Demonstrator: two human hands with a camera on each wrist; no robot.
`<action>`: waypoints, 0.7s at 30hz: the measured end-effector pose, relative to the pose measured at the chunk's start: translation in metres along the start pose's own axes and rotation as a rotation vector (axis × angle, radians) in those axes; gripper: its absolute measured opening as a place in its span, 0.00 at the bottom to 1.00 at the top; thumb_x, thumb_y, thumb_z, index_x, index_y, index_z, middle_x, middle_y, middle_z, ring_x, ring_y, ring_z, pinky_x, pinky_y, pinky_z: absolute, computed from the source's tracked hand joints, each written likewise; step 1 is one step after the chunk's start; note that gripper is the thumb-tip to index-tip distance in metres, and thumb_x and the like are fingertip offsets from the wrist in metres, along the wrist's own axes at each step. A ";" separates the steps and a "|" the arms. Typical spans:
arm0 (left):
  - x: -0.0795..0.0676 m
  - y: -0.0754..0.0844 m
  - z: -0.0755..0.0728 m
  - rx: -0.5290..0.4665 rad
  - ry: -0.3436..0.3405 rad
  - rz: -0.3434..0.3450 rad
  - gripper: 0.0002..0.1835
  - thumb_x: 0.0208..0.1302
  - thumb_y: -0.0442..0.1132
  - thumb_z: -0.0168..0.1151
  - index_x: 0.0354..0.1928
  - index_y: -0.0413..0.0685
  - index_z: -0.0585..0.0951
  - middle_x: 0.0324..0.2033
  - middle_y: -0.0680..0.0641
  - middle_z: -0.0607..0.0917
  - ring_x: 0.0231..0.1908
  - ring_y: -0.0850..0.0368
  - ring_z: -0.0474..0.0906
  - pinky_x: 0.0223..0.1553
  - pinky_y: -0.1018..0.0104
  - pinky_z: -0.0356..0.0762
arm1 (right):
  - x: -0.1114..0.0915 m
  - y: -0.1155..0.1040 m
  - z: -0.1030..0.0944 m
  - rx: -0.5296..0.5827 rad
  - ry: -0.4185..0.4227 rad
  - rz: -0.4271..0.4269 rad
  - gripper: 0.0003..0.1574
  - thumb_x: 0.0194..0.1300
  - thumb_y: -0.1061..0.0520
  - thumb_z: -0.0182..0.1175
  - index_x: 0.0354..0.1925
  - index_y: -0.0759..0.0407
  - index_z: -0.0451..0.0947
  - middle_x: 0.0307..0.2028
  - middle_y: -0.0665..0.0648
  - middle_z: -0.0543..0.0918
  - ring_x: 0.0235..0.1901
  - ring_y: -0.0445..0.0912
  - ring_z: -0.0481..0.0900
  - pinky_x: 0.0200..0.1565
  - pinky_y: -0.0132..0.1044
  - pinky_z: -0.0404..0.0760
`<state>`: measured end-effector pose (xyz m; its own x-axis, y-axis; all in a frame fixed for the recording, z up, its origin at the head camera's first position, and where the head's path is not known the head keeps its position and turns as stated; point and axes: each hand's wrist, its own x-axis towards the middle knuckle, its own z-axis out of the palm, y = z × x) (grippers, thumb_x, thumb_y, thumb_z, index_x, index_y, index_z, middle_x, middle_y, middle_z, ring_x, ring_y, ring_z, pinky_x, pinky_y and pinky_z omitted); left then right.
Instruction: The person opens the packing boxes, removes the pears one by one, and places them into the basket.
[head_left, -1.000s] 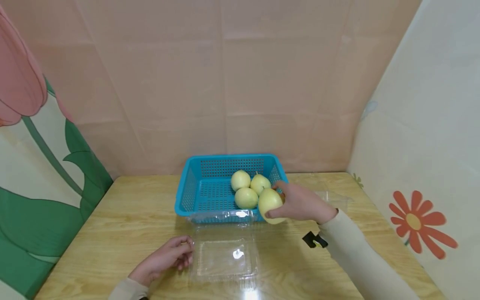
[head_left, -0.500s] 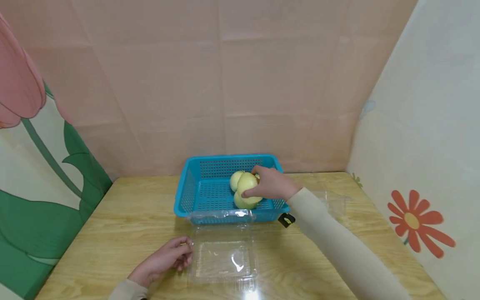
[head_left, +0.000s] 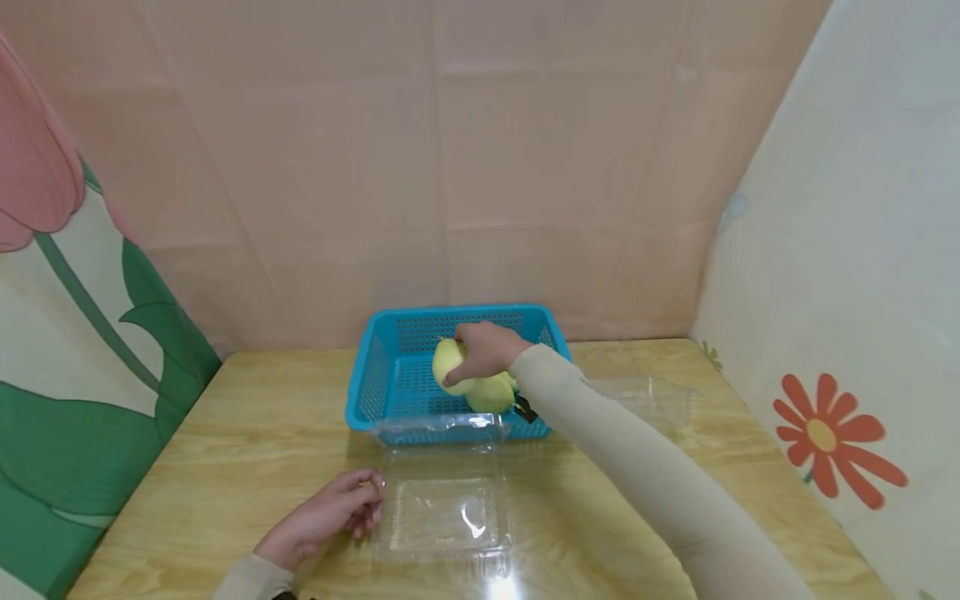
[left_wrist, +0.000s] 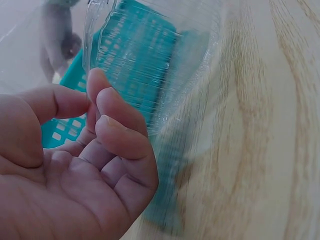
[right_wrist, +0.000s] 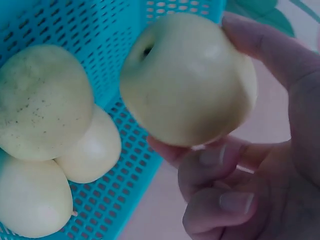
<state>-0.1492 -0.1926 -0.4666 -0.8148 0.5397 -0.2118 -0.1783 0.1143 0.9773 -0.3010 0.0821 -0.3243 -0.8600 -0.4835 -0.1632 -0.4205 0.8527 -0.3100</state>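
My right hand [head_left: 489, 348] grips a pale yellow-green pear [right_wrist: 187, 80] between thumb and fingers, over the inside of a blue plastic basket [head_left: 358, 392]. Three other pears [right_wrist: 42, 102] lie together in the basket; in the head view the hand and sleeve partly hide them. Nearer to me, a clear plastic clamshell box [head_left: 442, 517] lies opened out, its raised far part in front of the basket. At its left edge, my left hand [head_left: 330, 512] pinches the thin plastic rim between thumb and forefinger, as the left wrist view shows; the other fingers curl loosely.
More clear plastic packaging [head_left: 660, 400] stands on the wooden table [head_left: 255, 433] to the right, partly behind the right sleeve. A beige backdrop [head_left: 337, 167] rises at the table's far edge, with flower-printed sheets [head_left: 825, 250] at both sides.
My right hand has carried the pear leftward, from the basket's right front corner, over the other pears, to nearer the middle. The left hand and clamshell box stay in place.
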 end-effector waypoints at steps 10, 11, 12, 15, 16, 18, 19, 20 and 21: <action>0.000 -0.001 0.003 -0.016 -0.015 -0.008 0.06 0.75 0.35 0.48 0.41 0.38 0.70 0.25 0.51 0.78 0.23 0.62 0.71 0.25 0.72 0.72 | 0.027 -0.005 0.017 -0.048 -0.056 0.039 0.45 0.54 0.36 0.72 0.63 0.55 0.72 0.51 0.53 0.81 0.42 0.46 0.77 0.42 0.41 0.78; 0.000 -0.001 0.003 -0.017 -0.015 -0.010 0.06 0.75 0.35 0.48 0.41 0.38 0.70 0.25 0.51 0.78 0.23 0.62 0.71 0.25 0.72 0.71 | 0.029 -0.005 0.019 -0.048 -0.062 0.042 0.44 0.55 0.36 0.72 0.62 0.55 0.72 0.50 0.52 0.81 0.42 0.46 0.77 0.42 0.41 0.78; 0.000 -0.001 0.003 -0.020 -0.017 -0.010 0.06 0.75 0.35 0.48 0.41 0.39 0.70 0.25 0.50 0.78 0.23 0.62 0.71 0.25 0.72 0.71 | 0.029 -0.006 0.020 -0.044 -0.069 0.043 0.42 0.55 0.37 0.72 0.61 0.55 0.73 0.49 0.53 0.81 0.42 0.46 0.77 0.42 0.41 0.78; 0.000 -0.001 0.003 -0.023 -0.016 -0.016 0.06 0.75 0.35 0.48 0.41 0.40 0.70 0.25 0.50 0.78 0.23 0.62 0.71 0.25 0.71 0.71 | 0.033 -0.006 0.023 -0.044 -0.087 0.058 0.39 0.55 0.38 0.73 0.58 0.54 0.74 0.46 0.51 0.80 0.41 0.46 0.76 0.41 0.40 0.78; -0.001 -0.001 0.003 -0.025 -0.016 -0.017 0.06 0.75 0.35 0.48 0.41 0.40 0.70 0.25 0.50 0.78 0.23 0.62 0.71 0.25 0.71 0.71 | 0.035 -0.007 0.024 -0.041 -0.091 0.062 0.38 0.55 0.39 0.73 0.58 0.54 0.75 0.46 0.51 0.80 0.41 0.46 0.77 0.41 0.40 0.78; -0.002 -0.001 0.002 -0.026 -0.014 -0.018 0.05 0.75 0.35 0.47 0.41 0.40 0.70 0.25 0.51 0.78 0.24 0.62 0.72 0.25 0.72 0.72 | 0.039 -0.007 0.026 -0.052 -0.102 0.071 0.38 0.54 0.39 0.74 0.57 0.53 0.75 0.45 0.50 0.80 0.41 0.45 0.77 0.41 0.39 0.78; -0.003 0.000 0.002 -0.023 -0.013 -0.018 0.05 0.75 0.35 0.47 0.40 0.40 0.70 0.25 0.51 0.78 0.23 0.62 0.71 0.25 0.72 0.72 | 0.041 -0.008 0.027 -0.060 -0.108 0.074 0.37 0.53 0.39 0.75 0.56 0.53 0.75 0.45 0.50 0.80 0.41 0.45 0.76 0.42 0.39 0.78; -0.003 0.000 0.002 -0.021 -0.013 -0.017 0.05 0.75 0.35 0.47 0.41 0.39 0.70 0.25 0.51 0.78 0.23 0.62 0.71 0.25 0.72 0.72 | 0.042 -0.008 0.028 -0.061 -0.113 0.078 0.38 0.53 0.40 0.75 0.57 0.53 0.75 0.45 0.50 0.80 0.41 0.45 0.77 0.42 0.39 0.78; -0.004 0.000 0.002 -0.021 -0.013 -0.015 0.06 0.75 0.35 0.47 0.41 0.39 0.70 0.25 0.51 0.78 0.23 0.62 0.71 0.25 0.72 0.72 | 0.044 -0.008 0.029 -0.062 -0.120 0.088 0.38 0.52 0.40 0.75 0.56 0.52 0.75 0.45 0.49 0.80 0.42 0.45 0.77 0.43 0.40 0.78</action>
<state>-0.1452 -0.1934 -0.4662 -0.8050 0.5486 -0.2259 -0.2018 0.1049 0.9738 -0.3269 0.0481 -0.3564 -0.8552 -0.4234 -0.2989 -0.3654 0.9016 -0.2315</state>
